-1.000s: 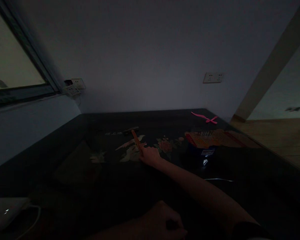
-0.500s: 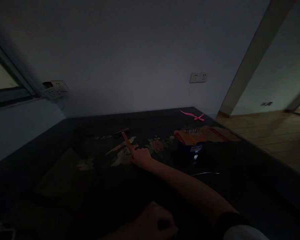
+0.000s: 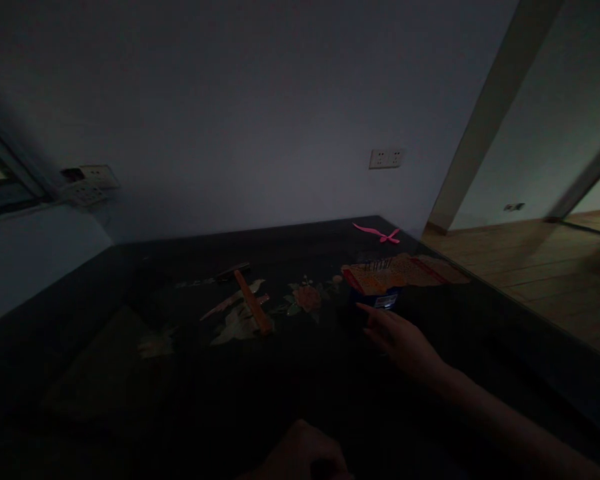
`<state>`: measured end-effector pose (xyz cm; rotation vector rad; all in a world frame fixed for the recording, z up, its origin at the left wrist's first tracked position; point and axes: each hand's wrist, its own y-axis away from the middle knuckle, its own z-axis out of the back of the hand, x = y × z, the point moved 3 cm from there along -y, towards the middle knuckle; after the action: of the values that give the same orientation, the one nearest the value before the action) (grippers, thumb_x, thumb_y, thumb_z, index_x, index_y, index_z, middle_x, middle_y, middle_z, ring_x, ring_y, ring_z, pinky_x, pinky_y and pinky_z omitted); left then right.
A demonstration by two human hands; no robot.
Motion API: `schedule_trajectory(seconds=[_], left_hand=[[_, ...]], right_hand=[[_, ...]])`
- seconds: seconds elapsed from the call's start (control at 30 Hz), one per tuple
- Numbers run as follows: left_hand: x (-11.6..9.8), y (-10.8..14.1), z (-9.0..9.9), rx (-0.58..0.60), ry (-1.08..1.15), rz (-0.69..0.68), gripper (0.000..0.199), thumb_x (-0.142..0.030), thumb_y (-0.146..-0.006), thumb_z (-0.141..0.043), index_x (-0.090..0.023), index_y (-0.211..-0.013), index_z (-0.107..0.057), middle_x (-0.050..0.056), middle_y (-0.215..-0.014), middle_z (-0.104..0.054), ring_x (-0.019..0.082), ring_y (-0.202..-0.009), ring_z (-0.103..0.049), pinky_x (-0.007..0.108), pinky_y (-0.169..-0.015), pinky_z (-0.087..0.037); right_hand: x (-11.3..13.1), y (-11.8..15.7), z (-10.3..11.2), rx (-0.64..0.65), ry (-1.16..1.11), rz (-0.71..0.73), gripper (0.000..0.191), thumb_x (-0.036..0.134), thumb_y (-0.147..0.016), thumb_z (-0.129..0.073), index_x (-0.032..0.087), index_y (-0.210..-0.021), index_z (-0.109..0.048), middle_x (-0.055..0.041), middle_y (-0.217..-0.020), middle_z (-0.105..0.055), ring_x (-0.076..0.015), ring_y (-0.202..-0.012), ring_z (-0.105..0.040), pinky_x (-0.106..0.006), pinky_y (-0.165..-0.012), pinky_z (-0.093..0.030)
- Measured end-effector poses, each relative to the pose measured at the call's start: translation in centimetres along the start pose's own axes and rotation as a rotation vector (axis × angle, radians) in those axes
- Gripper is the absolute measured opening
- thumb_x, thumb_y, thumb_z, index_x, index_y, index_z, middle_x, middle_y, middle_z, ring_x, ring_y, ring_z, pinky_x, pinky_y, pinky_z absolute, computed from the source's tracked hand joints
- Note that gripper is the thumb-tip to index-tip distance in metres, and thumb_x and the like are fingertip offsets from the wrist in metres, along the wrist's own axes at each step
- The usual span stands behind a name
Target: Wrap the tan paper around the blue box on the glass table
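My right hand (image 3: 403, 340) reaches over the dark table just in front of a blue box (image 3: 387, 300), its fingers apart and nothing visible in them. A red-and-tan patterned piece (image 3: 375, 279) lies over the box top, with several dark thin pieces on it. An orange stick-like tool (image 3: 253, 303) lies slanted on the table, away from both hands. Behind it is a dark slim object (image 3: 233, 271). At the bottom edge my left hand (image 3: 303, 453) is curled closed in deep shadow; what it holds, if anything, cannot be made out.
A pink crossed strip (image 3: 377, 232) lies near the table's back right corner. Flower prints (image 3: 307, 298) decorate the dark tabletop (image 3: 205, 400). Wall sockets (image 3: 386, 159) are above the back edge. Wooden floor (image 3: 505, 253) shows on the right.
My right hand has let go of the orange tool and moved right to the front of the blue box. The view has shifted slightly; my left hand stays low and closed.
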<state>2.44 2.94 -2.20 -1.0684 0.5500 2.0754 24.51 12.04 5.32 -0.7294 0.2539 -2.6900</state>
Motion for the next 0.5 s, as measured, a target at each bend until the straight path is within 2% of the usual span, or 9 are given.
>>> schedule_trajectory(seconds=[0.07,0.13,0.2,0.27,0.37,0.43,0.5], left_hand=[[-0.3,0.0,0.1,0.006,0.003,0.008,0.017,-0.028,-0.079,-0.06,-0.016,-0.075,-0.071,0.002,-0.071,-0.071,0.01,-0.065,-0.062,0.017,-0.063,-0.042],[-0.8,0.2,0.4,-0.016,-0.002,0.033,0.018,-0.027,-0.08,-0.058,-0.016,-0.074,-0.071,0.002,-0.071,-0.071,0.01,-0.066,-0.063,0.016,-0.064,-0.043],[-1.5,0.4,0.7,-0.035,-0.007,0.045,0.019,-0.025,-0.081,-0.056,-0.016,-0.073,-0.07,0.002,-0.072,-0.072,0.01,-0.068,-0.063,0.016,-0.065,-0.043],[-1.9,0.5,0.9,-0.041,-0.021,0.055,0.019,-0.025,-0.081,-0.056,-0.016,-0.073,-0.07,0.003,-0.072,-0.071,0.011,-0.068,-0.063,0.016,-0.066,-0.044],[-2.2,0.5,1.0,-0.031,-0.052,0.079,0.017,-0.026,-0.08,-0.057,-0.017,-0.074,-0.07,0.002,-0.074,-0.071,0.011,-0.07,-0.063,0.017,-0.068,-0.044],[-2.2,0.5,1.1,-0.021,-0.065,0.093,0.017,-0.026,-0.081,-0.057,-0.017,-0.074,-0.07,0.002,-0.073,-0.071,0.011,-0.069,-0.063,0.017,-0.068,-0.044],[-2.3,0.5,1.2,-0.026,-0.073,0.1,0.017,-0.027,-0.081,-0.057,-0.017,-0.075,-0.07,0.002,-0.073,-0.071,0.011,-0.068,-0.063,0.017,-0.067,-0.044]], right_hand=[[-2.6,1.2,2.1,-0.097,-0.016,-0.089,0.043,0.034,-0.088,-0.042,0.022,-0.129,-0.048,-0.0061,-0.091,-0.065,-0.0185,-0.074,-0.062,-0.031,-0.067,-0.051],[-4.8,1.7,3.7,-0.207,-0.044,-0.169,0.045,0.038,-0.087,-0.043,0.021,-0.128,-0.047,-0.0063,-0.086,-0.065,-0.0197,-0.071,-0.062,-0.032,-0.064,-0.051],[-6.6,1.6,4.5,-0.284,-0.03,-0.258,0.05,0.041,-0.086,-0.044,0.02,-0.131,-0.043,-0.0067,-0.084,-0.065,-0.0216,-0.071,-0.063,-0.034,-0.064,-0.051],[-7.8,1.1,4.5,-0.309,-0.025,-0.315,0.058,0.044,-0.085,-0.044,0.017,-0.136,-0.036,-0.0075,-0.084,-0.066,-0.0231,-0.071,-0.063,-0.037,-0.067,-0.051],[-8.6,-0.1,3.8,-0.365,-0.089,-0.307,0.064,0.047,-0.085,-0.042,0.016,-0.14,-0.029,-0.0146,-0.11,-0.062,-0.0262,-0.094,-0.062,-0.042,-0.083,-0.048],[-8.8,-1.0,3.1,-0.399,-0.138,-0.279,0.063,0.047,-0.086,-0.041,0.017,-0.141,-0.028,-0.0162,-0.132,-0.049,-0.0269,-0.117,-0.051,-0.043,-0.096,-0.04],[-9.0,-1.9,2.4,-0.412,-0.167,-0.272,0.06,0.047,-0.088,-0.039,0.017,-0.139,-0.03,-0.0148,-0.14,-0.043,-0.0255,-0.126,-0.042,-0.042,-0.102,-0.034]])
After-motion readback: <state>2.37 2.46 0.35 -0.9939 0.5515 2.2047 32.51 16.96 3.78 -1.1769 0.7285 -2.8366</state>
